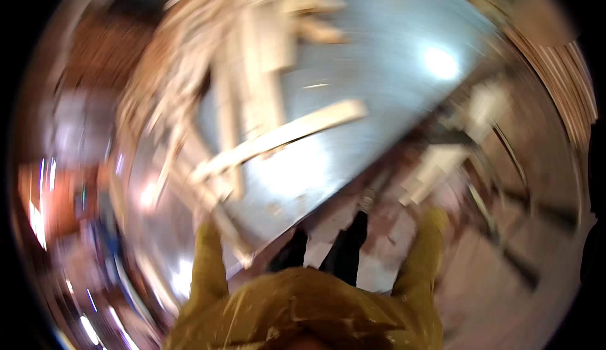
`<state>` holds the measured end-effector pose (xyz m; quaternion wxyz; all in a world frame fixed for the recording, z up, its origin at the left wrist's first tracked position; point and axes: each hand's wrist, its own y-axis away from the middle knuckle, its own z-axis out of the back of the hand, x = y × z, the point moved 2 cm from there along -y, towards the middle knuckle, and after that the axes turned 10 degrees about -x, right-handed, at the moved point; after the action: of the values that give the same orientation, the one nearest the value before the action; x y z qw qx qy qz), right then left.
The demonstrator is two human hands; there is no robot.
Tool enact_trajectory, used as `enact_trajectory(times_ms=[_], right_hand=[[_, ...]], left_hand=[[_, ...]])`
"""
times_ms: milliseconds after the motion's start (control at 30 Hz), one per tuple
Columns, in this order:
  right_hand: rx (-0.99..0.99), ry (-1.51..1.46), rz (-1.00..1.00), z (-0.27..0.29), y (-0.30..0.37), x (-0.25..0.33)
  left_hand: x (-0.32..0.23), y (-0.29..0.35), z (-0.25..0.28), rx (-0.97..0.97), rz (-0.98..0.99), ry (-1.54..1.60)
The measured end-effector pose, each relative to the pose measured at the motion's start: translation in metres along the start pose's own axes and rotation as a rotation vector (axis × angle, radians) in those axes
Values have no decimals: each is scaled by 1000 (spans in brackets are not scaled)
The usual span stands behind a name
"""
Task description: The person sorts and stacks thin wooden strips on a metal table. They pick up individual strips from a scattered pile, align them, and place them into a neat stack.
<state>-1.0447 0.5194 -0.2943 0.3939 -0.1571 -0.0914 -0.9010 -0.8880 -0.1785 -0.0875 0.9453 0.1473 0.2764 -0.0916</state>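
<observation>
Motion blur smears the whole head view. My left hand [203,215] is at the near left edge of a metal-topped table [385,40], beside the end of a narrow wooden strip [228,229]. Its fingers cannot be made out. My right hand [432,206] hangs to the right of my legs, next to pale short boards [434,172]. Whether it grips them is too blurred to tell. On the tabletop a longer pale wooden slat [297,130] lies slantwise across other pieces.
A heap of loose wooden strips [255,53] covers the table's left and far part. To the right are a dark-legged stand [505,223] and a stack of long boards [562,78]. My feet stand close to the table's front edge.
</observation>
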Motion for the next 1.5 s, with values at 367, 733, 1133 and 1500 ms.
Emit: enact_trajectory(times_ms=[367, 733, 1133, 1500], right_hand=[[454, -764, 1352, 120, 388, 466], [180, -26, 1694, -34, 600, 574], [885, -234, 1988, 54, 836, 512], [258, -21, 1407, -21, 619, 554]], left_hand=[[157, -48, 113, -123, 605, 1420], [233, -183, 224, -86, 868, 1659], [264, -194, 205, 44, 668, 1429], [240, -230, 202, 60, 530, 1269]])
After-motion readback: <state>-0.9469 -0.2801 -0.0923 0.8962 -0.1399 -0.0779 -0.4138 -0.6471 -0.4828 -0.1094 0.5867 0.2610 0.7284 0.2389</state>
